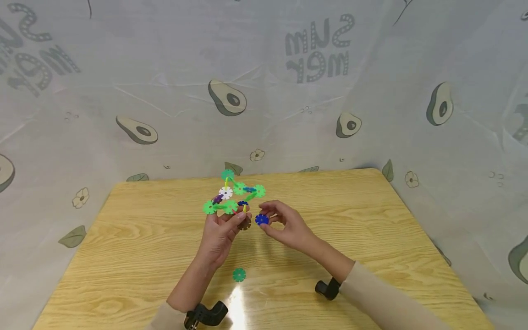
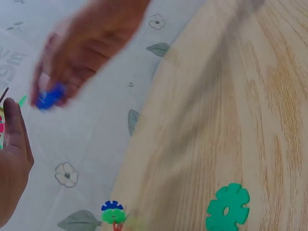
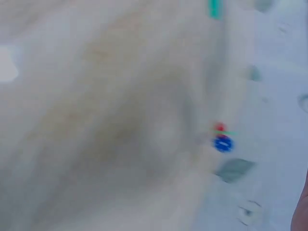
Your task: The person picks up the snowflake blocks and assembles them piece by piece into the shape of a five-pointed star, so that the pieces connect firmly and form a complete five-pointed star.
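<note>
In the head view, my left hand (image 1: pixel 218 238) grips a loop of interlocking plastic discs by its lower right end. The loop has a white disc (image 1: pixel 225 193), several green ones, and a brown disc (image 1: pixel 244 223) beside the thumb. Just to the right, my right hand (image 1: pixel 288 225) pinches a dark blue notched disc (image 1: pixel 261 219) between thumb and fingertips, apart from the loop. The left wrist view shows that blue disc (image 2: pixel 50 96) blurred under the right hand (image 2: pixel 91 45), with the left hand (image 2: pixel 13 159) at the left edge.
A loose green disc (image 1: pixel 239 275) lies on the wooden table (image 1: pixel 144 256) between the forearms. Small joined discs (image 2: pixel 113 211) in blue and green show near the table edge in the left wrist view. Printed cloth (image 1: pixel 264 133) hangs behind the table.
</note>
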The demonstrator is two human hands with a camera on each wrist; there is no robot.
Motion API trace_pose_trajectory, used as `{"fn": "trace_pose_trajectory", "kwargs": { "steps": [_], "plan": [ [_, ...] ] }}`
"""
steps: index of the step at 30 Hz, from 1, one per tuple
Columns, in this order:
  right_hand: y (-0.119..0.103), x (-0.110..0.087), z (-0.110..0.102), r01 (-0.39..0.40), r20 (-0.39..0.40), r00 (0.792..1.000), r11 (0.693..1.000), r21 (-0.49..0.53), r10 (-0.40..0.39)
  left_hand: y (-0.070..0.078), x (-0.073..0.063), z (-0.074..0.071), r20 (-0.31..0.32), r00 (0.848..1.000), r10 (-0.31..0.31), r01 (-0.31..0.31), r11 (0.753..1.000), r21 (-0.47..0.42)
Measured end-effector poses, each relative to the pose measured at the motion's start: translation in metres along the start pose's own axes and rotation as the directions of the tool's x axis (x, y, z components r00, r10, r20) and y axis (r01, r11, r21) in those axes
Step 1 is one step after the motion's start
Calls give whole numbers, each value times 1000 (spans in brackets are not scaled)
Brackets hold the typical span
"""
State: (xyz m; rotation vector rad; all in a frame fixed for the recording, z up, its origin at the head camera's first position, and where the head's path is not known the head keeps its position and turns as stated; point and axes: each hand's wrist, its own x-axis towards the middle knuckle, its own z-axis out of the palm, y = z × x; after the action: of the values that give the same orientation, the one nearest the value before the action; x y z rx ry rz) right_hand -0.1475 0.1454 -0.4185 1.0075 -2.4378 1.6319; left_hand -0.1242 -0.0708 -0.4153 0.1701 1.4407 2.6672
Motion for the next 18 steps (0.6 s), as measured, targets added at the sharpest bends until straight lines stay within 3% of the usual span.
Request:
{"fn": "trace_pose_trajectory", "kwargs": {
  "steps": [3, 7, 13, 18],
  "plan": [
    [-14, 3, -12, 80, -67, 994, 997, -13, -81, -1, -1, 1, 21, 1000, -14, 13, 999, 41],
    [-28, 6, -21, 162, -73, 983, 985, -62, -166, -3, -2, 3, 57, 997, -48, 44, 996, 75],
    [-32, 6, -25, 143, -60, 987, 988, -65, -147, -6, -5, 7, 106, 989, -101, 95, 993, 63],
    [-31, 5, -25, 120, -68, 990, 992, -37, -122, -8, -5, 10, 115, 987, -109, 100, 992, 79]
  ]
}}
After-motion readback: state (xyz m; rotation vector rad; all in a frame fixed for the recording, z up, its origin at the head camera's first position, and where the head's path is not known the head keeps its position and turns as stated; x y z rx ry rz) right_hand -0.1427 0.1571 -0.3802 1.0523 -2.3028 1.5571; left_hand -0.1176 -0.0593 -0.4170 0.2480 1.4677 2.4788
